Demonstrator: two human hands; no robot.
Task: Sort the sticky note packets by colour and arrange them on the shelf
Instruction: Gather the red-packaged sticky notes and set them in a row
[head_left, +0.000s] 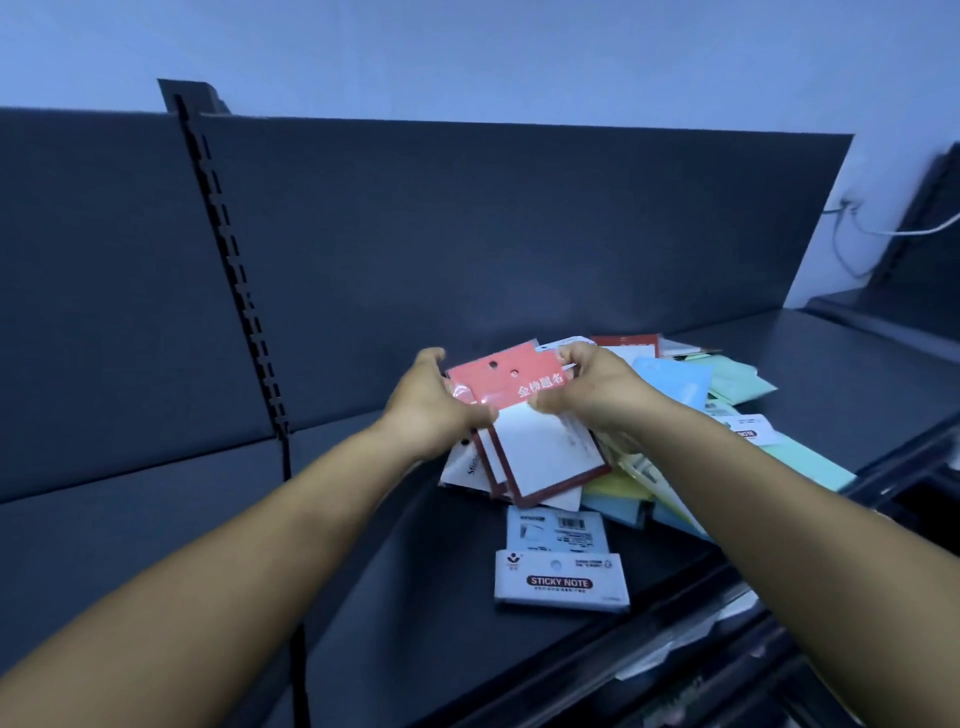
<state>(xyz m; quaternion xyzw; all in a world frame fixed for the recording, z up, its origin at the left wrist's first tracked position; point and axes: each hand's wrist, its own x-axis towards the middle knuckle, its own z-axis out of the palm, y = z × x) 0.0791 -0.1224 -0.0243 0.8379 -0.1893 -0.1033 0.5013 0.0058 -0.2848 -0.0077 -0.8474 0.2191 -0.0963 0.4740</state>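
Both hands hold a small stack of white sticky note packets with red headers above the dark shelf. My left hand grips the stack's left side, and my right hand pinches its upper right edge. Under and behind the hands lies a loose pile of packets: blue, green and yellow. Two packets lie flat in front of the pile, one with a barcode and one labelled STICKY NOTE.
A dark back panel rises behind the shelf, with a slotted upright at the left. The shelf's front edge runs diagonally at the lower right, with lower shelves below it. A white cable hangs on the wall at the far right.
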